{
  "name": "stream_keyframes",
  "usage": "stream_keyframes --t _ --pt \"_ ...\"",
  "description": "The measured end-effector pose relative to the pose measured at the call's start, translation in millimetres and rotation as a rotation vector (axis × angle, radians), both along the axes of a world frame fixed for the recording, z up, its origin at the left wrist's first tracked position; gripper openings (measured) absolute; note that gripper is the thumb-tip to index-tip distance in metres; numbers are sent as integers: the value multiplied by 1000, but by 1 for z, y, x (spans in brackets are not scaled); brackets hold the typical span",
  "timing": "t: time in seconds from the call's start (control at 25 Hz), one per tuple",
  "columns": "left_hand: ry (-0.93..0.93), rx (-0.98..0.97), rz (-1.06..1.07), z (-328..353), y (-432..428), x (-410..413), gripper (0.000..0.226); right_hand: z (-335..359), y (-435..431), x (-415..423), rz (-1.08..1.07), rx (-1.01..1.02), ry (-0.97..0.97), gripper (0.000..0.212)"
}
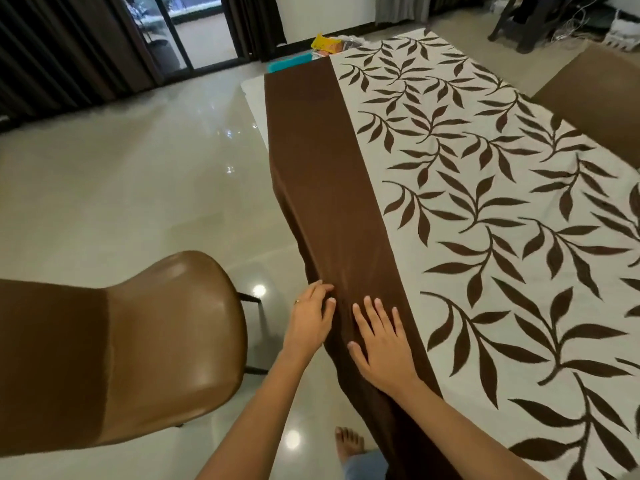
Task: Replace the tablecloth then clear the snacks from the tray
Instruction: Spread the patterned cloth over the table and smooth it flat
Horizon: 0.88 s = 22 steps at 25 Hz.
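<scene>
Your right hand point(381, 344) lies flat on the plain dark-brown border point(322, 174) of the cream fabric tablecloth printed with brown leaves point(467, 188). Its fingers point(377, 311) are straight and spread, gripping nothing. Just beside it, your left hand point(310, 318) rests loosely bent fingers against the border where it rolls over the desk's edge, and it seems to touch rather than pinch. Left of those fingers stands a tan leather-look chair point(166, 334).

The cloth looks light, soft and limp, and it is likely to slide on a smooth top. Smooth it with flat palms, and pinch the hanging hem below your left fingers when you need to tug.

Beyond your fingertips the border runs to the far end, where a bare white corner of the desk point(252, 95) shows. Past that sit a teal tray point(289, 65) and yellow snack packets point(323, 43), well apart from both hands.
</scene>
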<state>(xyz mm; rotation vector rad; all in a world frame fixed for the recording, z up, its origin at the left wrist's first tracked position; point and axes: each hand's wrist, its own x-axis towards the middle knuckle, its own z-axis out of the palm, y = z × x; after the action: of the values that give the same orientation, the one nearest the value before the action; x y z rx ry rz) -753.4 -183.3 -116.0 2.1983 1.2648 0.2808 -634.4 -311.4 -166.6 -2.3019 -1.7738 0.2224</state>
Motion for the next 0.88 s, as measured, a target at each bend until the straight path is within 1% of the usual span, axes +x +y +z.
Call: stream_keyframes --t 0.12,0.2,0.24,0.28,0.4,0.48,0.52,0.6,0.68,0.76,0.88 --pt "33 -11 12 -4 35 13 37 12 23 3 -22 14 52 50" --pt "29 -37 53 -3 56 20 38 21 63 15 -79 71 123 40" --pt "23 -43 77 -3 66 23 38 25 87 23 -113 89 149 39" --pt "21 -45 94 -2 75 24 37 28 111 30 -144 92 168 43" --pt "-19 -18 104 -2 109 29 36 28 188 53 -182 20 219 62" --pt "-52 -1 81 -6 136 33 36 22 227 61 -170 -22 203 69" --pt "-60 7 70 -9 152 36 36 15 240 61 -170 -36 166 70" --pt "-73 24 66 -14 182 43 36 6 250 53 -171 -33 45 69" --pt "-91 39 30 -15 209 50 35 1 247 42 -160 -14 -10 66" --pt "-89 59 -59 -16 238 59 36 1 244 37 -148 -18 -11 63" --pt "-21 88 -236 -16 276 69 39 0 237 30 -152 -48 36 62"
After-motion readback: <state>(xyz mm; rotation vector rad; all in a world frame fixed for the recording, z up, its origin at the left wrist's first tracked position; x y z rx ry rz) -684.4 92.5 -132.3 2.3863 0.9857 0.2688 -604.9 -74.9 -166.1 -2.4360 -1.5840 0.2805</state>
